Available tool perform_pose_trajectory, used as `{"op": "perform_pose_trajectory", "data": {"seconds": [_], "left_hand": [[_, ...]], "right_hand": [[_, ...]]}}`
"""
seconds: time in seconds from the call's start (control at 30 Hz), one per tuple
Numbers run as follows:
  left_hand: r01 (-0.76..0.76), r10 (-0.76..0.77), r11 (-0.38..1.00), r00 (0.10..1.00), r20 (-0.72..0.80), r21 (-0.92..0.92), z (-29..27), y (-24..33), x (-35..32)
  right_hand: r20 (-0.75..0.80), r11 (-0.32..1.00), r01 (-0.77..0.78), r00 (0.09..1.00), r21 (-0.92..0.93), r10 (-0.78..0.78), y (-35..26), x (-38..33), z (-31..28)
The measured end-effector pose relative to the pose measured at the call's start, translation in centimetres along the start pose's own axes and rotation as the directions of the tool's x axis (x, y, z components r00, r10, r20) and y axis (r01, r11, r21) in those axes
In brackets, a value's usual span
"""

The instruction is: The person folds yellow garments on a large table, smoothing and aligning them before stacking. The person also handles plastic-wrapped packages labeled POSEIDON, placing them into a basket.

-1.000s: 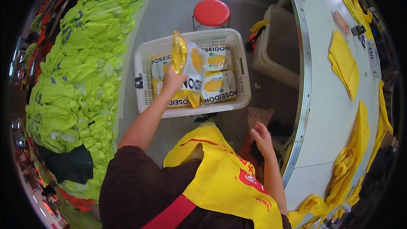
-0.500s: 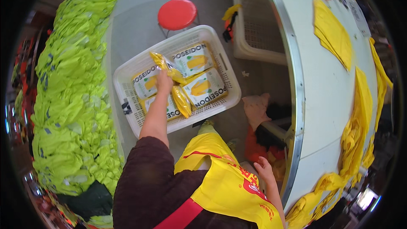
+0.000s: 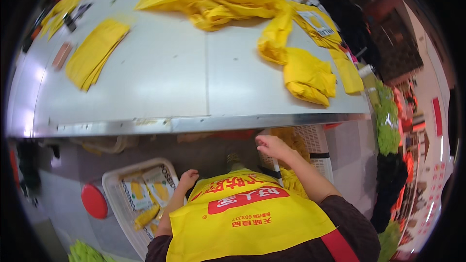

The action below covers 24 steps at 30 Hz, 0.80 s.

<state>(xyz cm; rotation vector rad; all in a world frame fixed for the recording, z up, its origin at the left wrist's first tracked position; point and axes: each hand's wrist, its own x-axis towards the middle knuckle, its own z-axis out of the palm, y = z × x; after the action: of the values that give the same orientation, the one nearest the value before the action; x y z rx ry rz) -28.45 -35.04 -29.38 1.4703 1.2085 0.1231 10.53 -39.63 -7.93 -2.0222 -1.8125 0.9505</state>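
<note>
White basket (image 3: 112, 184) of flat yellow-and-white packets (image 3: 145, 191); our left hand (image 3: 187, 179) curled empty beside it, right hand (image 3: 272, 146) grip unclear.

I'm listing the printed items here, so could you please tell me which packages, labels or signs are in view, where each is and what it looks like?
Packets: flat white-and-yellow rectangles in the white basket, lower left, by the left hand.
Label card: white-and-grey rectangle on yellow cloth, table's far right.
Apron print: red patch on the yellow apron, bottom centre.
Signs: red panels, far right, blurred.
</note>
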Motion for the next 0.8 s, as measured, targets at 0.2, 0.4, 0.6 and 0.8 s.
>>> {"op": "perform_pose_trajectory", "data": {"seconds": [0.2, 0.4, 0.6, 0.8], "left_hand": [[0.087, -0.103, 0.972, 0.993, 0.059, 0.219, -3.2, 8.2, 3.6], [-0.047, -0.045, 0.974, 0.918, 0.395, 0.221, -0.6, 22.8, 2.4], [-0.113, 0.077, 0.99, 0.937, 0.342, 0.088, 0.8, 32.6, 3.1], [-0.367, 0.369, 0.926, 0.929, -0.008, 0.084, 0.7, 34.2, 6.8]], "right_hand": [[-0.564, 0.869, -0.252, 0.825, -0.425, -0.037, 9.9, -4.0, -12.9], [-0.431, 0.66, -0.273, 0.898, -0.7, -0.086, 17.0, -0.7, -21.6], [-0.315, 0.598, -0.062, 0.89, -0.799, -0.329, 23.6, 5.9, -20.7], [-0.195, 0.85, 0.2, 0.924, -0.488, -0.329, 16.4, 7.3, -19.0]]}}
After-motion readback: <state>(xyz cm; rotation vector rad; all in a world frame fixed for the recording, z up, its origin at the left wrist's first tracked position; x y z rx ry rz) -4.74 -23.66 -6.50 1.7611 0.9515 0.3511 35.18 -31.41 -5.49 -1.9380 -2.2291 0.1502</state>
